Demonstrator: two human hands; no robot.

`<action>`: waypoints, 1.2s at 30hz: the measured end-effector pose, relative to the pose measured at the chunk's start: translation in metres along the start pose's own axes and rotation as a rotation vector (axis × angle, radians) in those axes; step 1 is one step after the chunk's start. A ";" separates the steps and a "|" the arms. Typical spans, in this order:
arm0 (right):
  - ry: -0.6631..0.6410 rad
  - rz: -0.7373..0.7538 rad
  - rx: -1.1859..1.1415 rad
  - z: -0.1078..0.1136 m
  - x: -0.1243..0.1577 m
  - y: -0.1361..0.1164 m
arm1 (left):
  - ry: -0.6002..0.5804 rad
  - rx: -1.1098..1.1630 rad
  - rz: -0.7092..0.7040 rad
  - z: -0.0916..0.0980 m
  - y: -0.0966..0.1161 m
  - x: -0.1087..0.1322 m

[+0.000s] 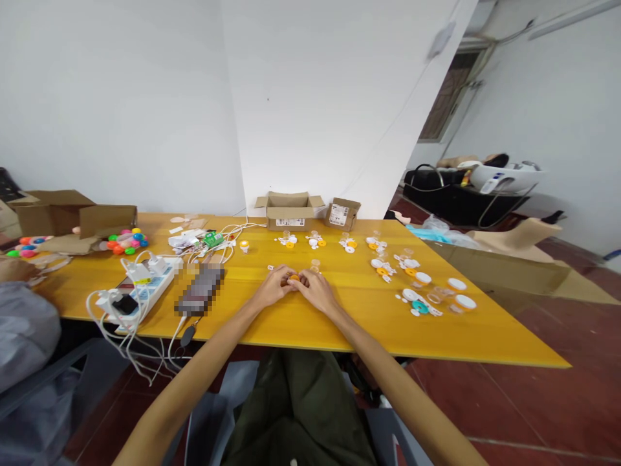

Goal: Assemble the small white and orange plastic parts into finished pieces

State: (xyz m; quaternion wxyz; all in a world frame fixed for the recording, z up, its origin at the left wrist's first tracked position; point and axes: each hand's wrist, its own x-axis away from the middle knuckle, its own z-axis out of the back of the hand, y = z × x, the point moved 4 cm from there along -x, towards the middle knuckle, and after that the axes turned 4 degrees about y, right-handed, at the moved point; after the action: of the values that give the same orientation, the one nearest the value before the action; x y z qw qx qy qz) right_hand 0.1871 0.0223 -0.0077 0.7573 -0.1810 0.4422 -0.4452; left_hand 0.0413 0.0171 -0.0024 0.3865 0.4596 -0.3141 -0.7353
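Left hand [275,286] and right hand [315,289] meet mid-table [339,323], fingertips pinched together on small orange part [294,278] between them, equally near, just right of phone [200,289].

No text can be read anywhere. At the far middle of the table, the open cardboard box [290,210] carries a white label [290,222] on its near wall, with dark print too small to make out. Just to its right, the small closed box [343,213] bears a white sticker [338,215] with black marks that are also illegible. On the near left, the power strip [150,285] has a yellow tag [142,281] whose print cannot be told. The orange piece [294,279], pinched between the left hand [274,287] and the right hand [317,291], is too small to show any marking.
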 end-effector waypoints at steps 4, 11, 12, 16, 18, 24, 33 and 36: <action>0.081 -0.014 0.021 0.005 0.000 -0.002 | 0.039 -0.090 0.021 0.003 -0.001 -0.003; 0.423 -0.039 0.067 0.034 0.000 0.012 | 0.076 -0.224 0.004 0.007 0.004 -0.004; 0.442 -0.054 0.081 0.036 -0.001 0.016 | 0.077 -0.255 0.001 0.007 0.005 -0.004; 0.448 -0.088 0.120 0.037 -0.004 0.032 | 0.062 -0.378 0.014 0.008 0.008 -0.004; 0.382 -0.094 0.117 0.033 -0.006 0.037 | 0.048 -0.433 0.030 0.007 0.009 -0.002; 0.182 -0.133 0.116 0.022 -0.010 0.042 | -0.010 -0.527 0.039 0.010 0.014 0.000; 0.220 -0.118 0.077 0.023 -0.007 0.041 | 0.212 -0.546 0.067 0.055 0.003 -0.003; 0.221 -0.143 0.150 0.029 -0.004 0.040 | 0.180 -0.590 0.066 0.058 -0.001 -0.003</action>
State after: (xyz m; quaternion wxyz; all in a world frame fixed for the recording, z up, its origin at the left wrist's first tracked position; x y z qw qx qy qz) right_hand 0.2310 0.0434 -0.0161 0.6818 -0.1048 0.4745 -0.5469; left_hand -0.0109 0.0267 0.0199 0.5532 0.3804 -0.0663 -0.7381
